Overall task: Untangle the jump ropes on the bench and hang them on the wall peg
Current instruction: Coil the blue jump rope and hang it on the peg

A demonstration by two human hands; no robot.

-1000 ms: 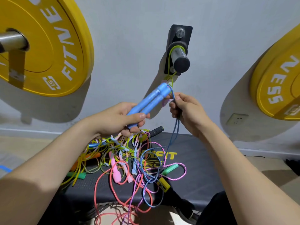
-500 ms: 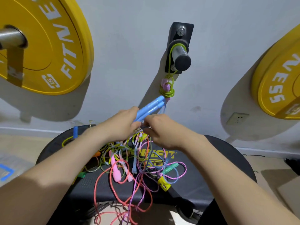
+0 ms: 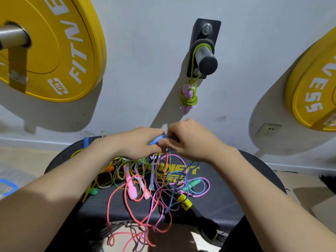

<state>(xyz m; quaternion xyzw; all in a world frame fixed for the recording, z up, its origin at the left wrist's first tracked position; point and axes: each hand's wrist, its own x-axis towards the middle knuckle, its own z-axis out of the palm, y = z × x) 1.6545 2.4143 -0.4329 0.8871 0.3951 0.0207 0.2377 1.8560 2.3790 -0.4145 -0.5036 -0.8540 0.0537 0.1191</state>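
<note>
My left hand (image 3: 138, 144) grips the blue jump rope handles (image 3: 158, 139), only a short piece showing between my hands. My right hand (image 3: 192, 140) pinches the blue cord right at the handles' tip. Both hands hover low over the tangle of jump ropes (image 3: 154, 180) on the black bench (image 3: 227, 193): pink, coral, yellow-green, purple braided and blue cords with assorted handles. The blue cord (image 3: 181, 177) trails down into the tangle. On the wall peg (image 3: 206, 58) hangs a coiled green rope with lilac handles (image 3: 189, 97).
Two yellow weight plates hang on the wall, one at the left (image 3: 51, 50) and one at the right (image 3: 316, 84). A wall socket (image 3: 268, 129) sits low at the right. Coral cord (image 3: 134, 235) spills off the bench's front edge toward the floor.
Both hands have dropped from near the peg down to just above the bench. The blue handles came down with my left hand, and my right hand closed in beside them.
</note>
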